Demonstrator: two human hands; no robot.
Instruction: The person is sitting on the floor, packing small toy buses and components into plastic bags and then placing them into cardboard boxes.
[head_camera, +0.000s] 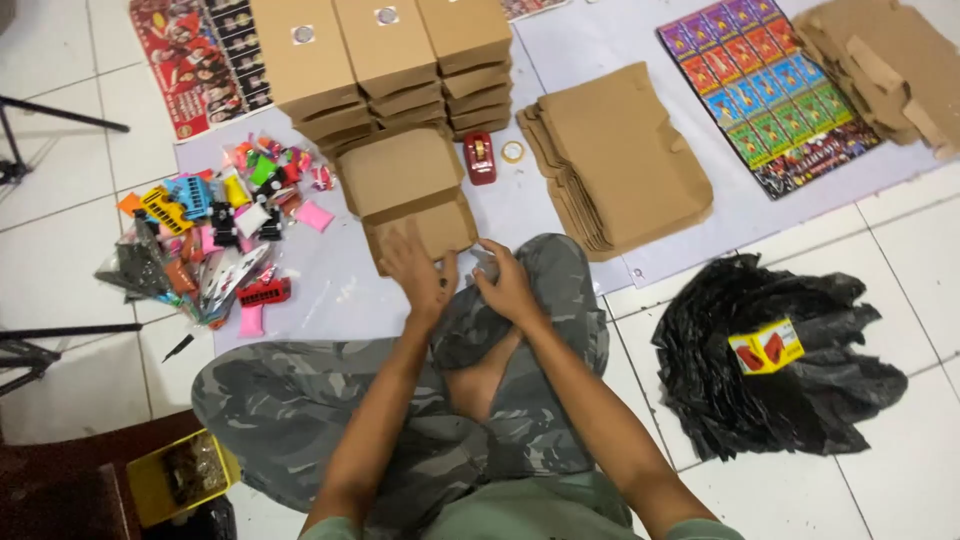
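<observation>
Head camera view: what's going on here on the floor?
A person sits cross-legged on a tiled floor. Their left hand rests on an open brown cardboard box, while the right hand sits beside it at the knee. Closed boxes are stacked behind, flat box blanks lie to the right, and small colourful toys to the left.

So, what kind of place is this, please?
Probably a home packing spot on a tiled floor: stacked brown cardboard boxes, flat unfolded cartons, a pile of small colourful toys and a tape dispenser.

Single head-worn camera looks steeply down, close above lap and floor.
</observation>
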